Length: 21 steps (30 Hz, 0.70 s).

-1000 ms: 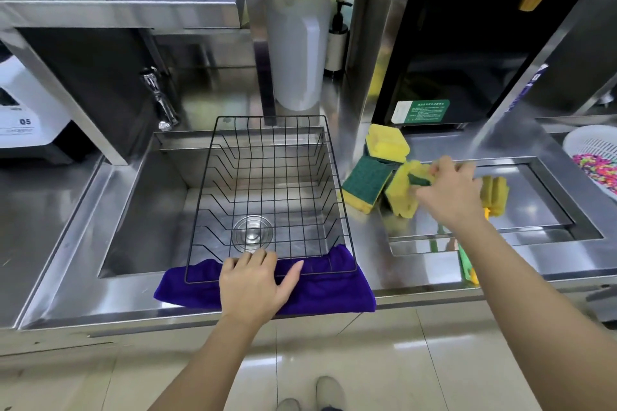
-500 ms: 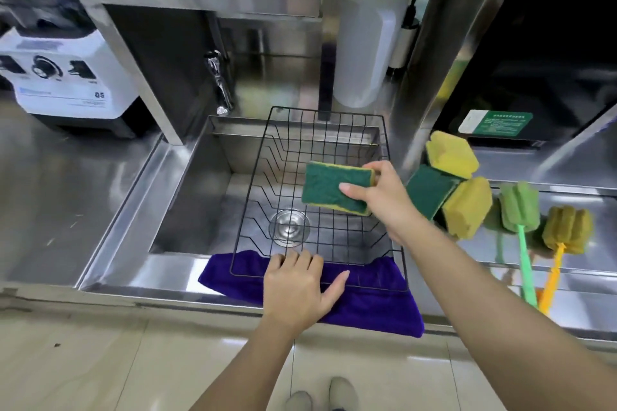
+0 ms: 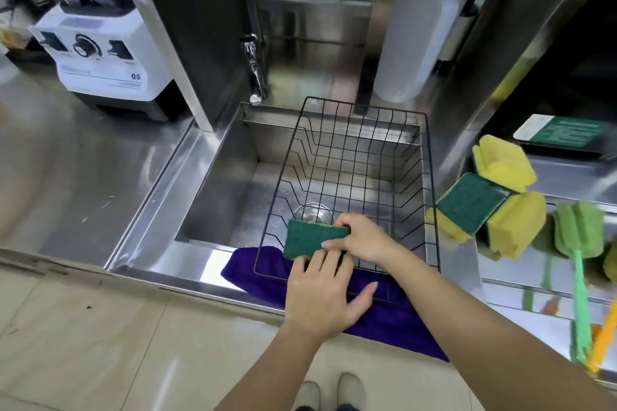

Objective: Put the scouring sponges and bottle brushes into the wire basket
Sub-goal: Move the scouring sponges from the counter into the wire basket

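My right hand [image 3: 362,237] grips a green-faced scouring sponge [image 3: 310,238] low inside the black wire basket [image 3: 430,183], at its near left corner. The basket sits in the steel sink with its front rim on a purple cloth [image 3: 394,314]. My left hand [image 3: 322,294] lies flat on that rim and cloth, fingers spread, holding nothing. To the right of the basket lie three more sponges: a yellow one [image 3: 504,167], a green-faced one [image 3: 469,202] and another yellow one [image 3: 516,223]. A green bottle brush [image 3: 579,230] lies beside them, with an orange handle [image 3: 604,340] at the frame's edge.
A faucet [image 3: 254,77] stands behind the sink's left side. A white blender base [image 3: 100,53] sits on the steel counter at the left. A translucent white container [image 3: 414,37] stands behind the basket. Tiled floor and my shoes show below.
My right hand took a green-faced sponge from the pile at the right, carried it left over the basket and lowered it to the near left corner. The left hand stayed on the rim.
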{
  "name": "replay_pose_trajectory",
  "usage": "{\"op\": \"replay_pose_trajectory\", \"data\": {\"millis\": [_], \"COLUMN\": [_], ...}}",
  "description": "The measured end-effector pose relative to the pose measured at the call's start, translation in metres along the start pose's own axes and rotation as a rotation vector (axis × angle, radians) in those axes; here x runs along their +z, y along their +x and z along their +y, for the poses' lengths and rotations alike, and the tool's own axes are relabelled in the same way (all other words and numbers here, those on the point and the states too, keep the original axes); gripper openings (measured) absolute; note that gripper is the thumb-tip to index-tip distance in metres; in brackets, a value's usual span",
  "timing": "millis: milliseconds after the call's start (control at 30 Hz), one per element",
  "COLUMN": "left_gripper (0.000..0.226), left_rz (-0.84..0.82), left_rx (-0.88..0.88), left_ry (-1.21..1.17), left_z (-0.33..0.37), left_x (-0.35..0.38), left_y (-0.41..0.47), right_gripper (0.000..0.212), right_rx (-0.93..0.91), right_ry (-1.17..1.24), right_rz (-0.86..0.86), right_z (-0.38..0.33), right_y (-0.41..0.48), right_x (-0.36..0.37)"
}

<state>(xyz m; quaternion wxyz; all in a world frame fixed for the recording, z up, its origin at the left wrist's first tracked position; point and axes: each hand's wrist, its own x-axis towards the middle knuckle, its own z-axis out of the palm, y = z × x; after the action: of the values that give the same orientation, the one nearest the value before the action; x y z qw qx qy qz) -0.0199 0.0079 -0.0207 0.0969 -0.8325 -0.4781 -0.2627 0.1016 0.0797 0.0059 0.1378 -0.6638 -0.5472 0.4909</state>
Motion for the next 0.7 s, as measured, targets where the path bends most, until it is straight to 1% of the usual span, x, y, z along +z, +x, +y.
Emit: {"op": "replay_pose_trajectory", "data": {"millis": [33,67,167,200,233,300,333,367,433,500,567,600,633,700], "left_gripper": [0.047,0.048,0.047,0.047,0.047,0.047,0.047,0.046,0.046,0.045,0.045,0.045,0.045,0.045], "left_rz": [-0.014,-0.027,-0.050,-0.055,-0.057,-0.061,-0.063,-0.060,-0.054,-0.052,-0.047,-0.044,-0.039,-0.027], "left_rx": [0.003,0.006,0.015,0.017,0.020,0.025,0.028,0.030,0.033,0.038,0.044,0.047,0.053,0.061], "left_ry": [-0.004,-0.008,-0.007,-0.006,-0.004,0.001,0.003,0.004,0.005,0.003,0.005,0.007,0.008,0.008], "left_z": [-0.001,-0.001,-0.001,-0.002,-0.002,-0.002,-0.002,-0.002,-0.001,-0.001,-0.001,-0.001,-0.001,-0.001], "left_x": [0.000,0.000,-0.001,-0.001,-0.001,-0.002,-0.002,-0.002,-0.003,-0.003,-0.004,-0.004,-0.004,-0.003], "left_y": [0.001,0.001,0.001,0.001,0.001,0.001,0.001,0.001,0.002,0.002,0.002,0.003,0.002,0.002], "right_gripper": [0.020,0.024,0.048,0.053,0.054,0.044,0.037,0.032,0.028,0.027,0.030,0.033,0.038,0.051], "right_rx": [-0.014,-0.023,-0.027,-0.028,-0.036,-0.096,-0.129,-0.152,-0.156,-0.102,0.037,0.127,0.215,0.365], "right_ry": [-0.057,-0.092,-0.185,-0.202,-0.198,-0.191,-0.204,-0.214,-0.217,-0.222,-0.239,-0.244,-0.236,-0.195], "right_rz": [0.005,-0.004,-0.044,-0.028,0.006,0.124,0.218,0.334,0.585,0.827,1.006,1.045,1.041,0.956], "right_z": [0.001,0.002,0.007,0.007,0.005,0.000,-0.002,-0.003,-0.002,0.003,0.012,0.018,0.026,0.042], "right_y": [0.001,0.001,0.000,-0.002,-0.004,-0.010,-0.014,-0.018,-0.025,-0.032,-0.037,-0.040,-0.043,-0.048], "right_x": [-0.002,-0.003,-0.006,-0.006,-0.007,-0.013,-0.020,-0.028,-0.049,-0.072,-0.093,-0.102,-0.110,-0.117]}}
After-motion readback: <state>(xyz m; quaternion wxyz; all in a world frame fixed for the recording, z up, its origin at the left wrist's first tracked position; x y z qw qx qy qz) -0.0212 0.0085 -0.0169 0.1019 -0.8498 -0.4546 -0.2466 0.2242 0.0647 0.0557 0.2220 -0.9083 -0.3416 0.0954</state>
